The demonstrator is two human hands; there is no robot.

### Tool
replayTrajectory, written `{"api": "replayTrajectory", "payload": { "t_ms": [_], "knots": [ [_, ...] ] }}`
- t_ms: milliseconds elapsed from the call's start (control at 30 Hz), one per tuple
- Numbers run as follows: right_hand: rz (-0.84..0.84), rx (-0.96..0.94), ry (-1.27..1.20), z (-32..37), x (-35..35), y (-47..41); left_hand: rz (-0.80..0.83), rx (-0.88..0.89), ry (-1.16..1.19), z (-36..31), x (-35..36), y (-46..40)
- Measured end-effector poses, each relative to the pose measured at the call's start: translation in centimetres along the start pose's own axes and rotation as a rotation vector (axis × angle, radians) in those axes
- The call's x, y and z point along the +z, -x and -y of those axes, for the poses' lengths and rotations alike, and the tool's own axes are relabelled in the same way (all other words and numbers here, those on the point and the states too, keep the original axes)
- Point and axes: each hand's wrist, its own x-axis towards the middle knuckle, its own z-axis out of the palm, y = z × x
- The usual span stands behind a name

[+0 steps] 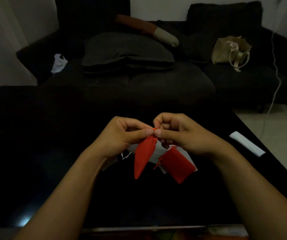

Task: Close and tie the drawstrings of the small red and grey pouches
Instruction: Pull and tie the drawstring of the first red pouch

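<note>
Over the glossy black bench (35, 153), the left hand (122, 132) and right hand (179, 134) each pinch the orange drawstring (154, 129) of a hanging, cinched red fabric pouch (143, 156). A second red fabric pouch (176, 163) lies just beside it on the bench.

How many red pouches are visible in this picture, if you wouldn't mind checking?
2: one red pouch hangs from both hands; the other red pouch lies on the table beneath the right hand. Others may be hidden.
</note>
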Motion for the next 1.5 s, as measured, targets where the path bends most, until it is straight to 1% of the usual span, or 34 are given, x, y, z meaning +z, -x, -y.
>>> {"api": "replayTrajectory", "payload": {
  "t_ms": [133,300,367,400,467,567,633,733,833,867,933,1000,1133,1267,1300,1400,1500],
  "knots": [
    [0.024,0.016,-0.123,0.2,0.2,0.2,-0.045,-0.051,0.161,0.0,0.3,0.1],
    [-0.034,0.094,-0.312,0.0,0.3,0.0,-0.041,-0.057,0.206,0.1,0.4,-0.1],
    [-0.060,0.102,-0.327,0.0,0.4,-0.1,-0.067,-0.061,0.205,0.1,0.4,-0.1],
    [-0.082,0.102,-0.294,0.1,0.3,0.0,-0.085,-0.060,0.201,0.1,0.4,-0.1],
    [-0.153,0.099,-0.118,0.2,-0.4,0.3,-0.105,-0.045,0.165,0.3,0.3,-0.3],
    [-0.235,0.068,0.319,0.5,-1.4,0.7,-0.150,-0.005,0.010,0.7,0.2,-0.5],
    [-0.228,0.055,0.549,1.1,-1.4,0.9,-0.181,0.026,-0.139,0.8,0.3,-0.6],
    [-0.188,-0.058,0.719,1.8,-0.4,0.8,-0.131,0.068,-0.274,0.8,0.6,-0.6],
    [-0.218,-0.196,0.795,1.7,0.4,0.3,-0.028,0.078,-0.307,0.8,0.8,-0.5],
    [-0.244,-0.229,0.789,1.4,0.4,0.2,-0.001,0.080,-0.296,0.8,0.8,-0.4],
    [-0.320,-0.252,0.699,1.1,0.3,0.2,0.019,0.097,-0.252,0.6,0.7,-0.4],
    [-0.375,-0.185,0.564,1.0,0.0,0.3,0.034,0.084,-0.206,0.5,0.7,-0.3],
    [-0.289,-0.047,0.301,0.8,-0.6,0.4,0.065,0.086,-0.132,0.1,1.1,0.0],
    [-0.194,0.049,0.092,0.1,-0.8,0.7,0.041,0.139,-0.063,0.0,1.4,0.1],
    [-0.208,0.082,0.027,0.0,-0.6,0.6,0.025,0.155,-0.064,0.1,1.4,0.1],
    [-0.342,0.164,-0.131,-0.3,0.1,0.1,-0.051,0.213,-0.127,0.4,1.3,-0.2],
    [-0.412,0.196,-0.140,-0.3,0.7,-0.2,-0.109,0.229,-0.197,0.7,1.5,-0.2]
  ]
}}
